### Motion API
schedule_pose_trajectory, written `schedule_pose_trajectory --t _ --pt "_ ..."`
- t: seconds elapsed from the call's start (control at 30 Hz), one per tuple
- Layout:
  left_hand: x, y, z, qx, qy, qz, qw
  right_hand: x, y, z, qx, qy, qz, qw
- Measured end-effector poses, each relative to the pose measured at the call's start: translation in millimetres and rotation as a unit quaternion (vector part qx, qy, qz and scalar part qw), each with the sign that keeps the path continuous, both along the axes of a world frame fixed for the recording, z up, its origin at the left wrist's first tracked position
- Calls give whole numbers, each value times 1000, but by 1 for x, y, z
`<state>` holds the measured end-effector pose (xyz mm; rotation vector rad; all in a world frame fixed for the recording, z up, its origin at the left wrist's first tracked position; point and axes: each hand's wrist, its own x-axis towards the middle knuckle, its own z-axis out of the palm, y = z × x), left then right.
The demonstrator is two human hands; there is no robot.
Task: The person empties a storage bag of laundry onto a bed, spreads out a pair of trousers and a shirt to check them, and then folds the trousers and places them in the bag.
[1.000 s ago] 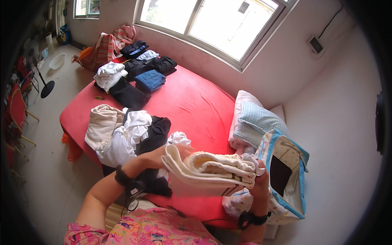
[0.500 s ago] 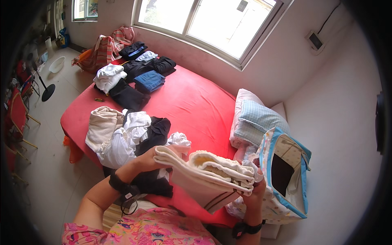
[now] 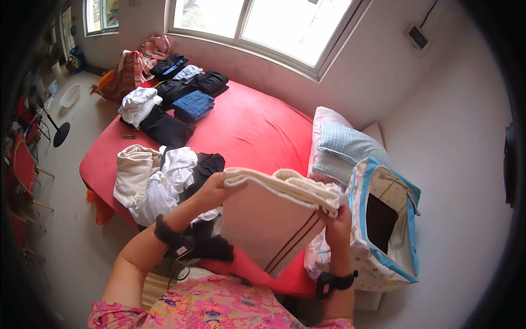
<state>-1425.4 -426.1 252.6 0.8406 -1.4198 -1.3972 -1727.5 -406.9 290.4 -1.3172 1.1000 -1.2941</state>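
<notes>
Both of my hands hold up a folded cream cloth (image 3: 274, 219) in front of my chest, above the near edge of a bed with a red sheet (image 3: 252, 126). My left hand (image 3: 212, 189) grips the cloth's upper left corner, fingers closed over the stacked folds. My right hand (image 3: 337, 222) clamps its right edge, thumb on the near side and fingers hidden behind the fabric. Each wrist wears a dark band. The cloth is tilted, its flat face turned toward me, with two thin dark stripes running along its lower right side and several thick layers showing along the top

Just beyond my left hand, on the near left part of the bed, lies a loose heap of clothes (image 3: 164, 181) in cream, white and black. Farther away, near the window (image 3: 263, 22), folded dark garments, a folded blue pair of jeans (image 3: 193, 105) and a white bundle sit in small separate stacks. To my right, against the white wall, a pale blue checked pillow (image 3: 348, 145) rests on a white one. Just beside it, close to my right hand, stands an open storage bag (image 3: 383, 230) with blue trim and a dotted pattern, its dark inside showing
</notes>
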Motion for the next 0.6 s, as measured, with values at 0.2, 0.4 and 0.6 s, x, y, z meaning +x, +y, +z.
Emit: schedule_pose_trajectory --t 0.2,0.4,0.6 --pt "-12 -15 4 17 -26 -19 999 -20 -32 -22 -5 -31 -9 999" --pt "12 24 -15 -116 -173 -141 968 -41 39 -29 35 64 15 997" --pt "8 51 18 -74 -169 -232 955 -39 58 -9 50 0 -7 999"
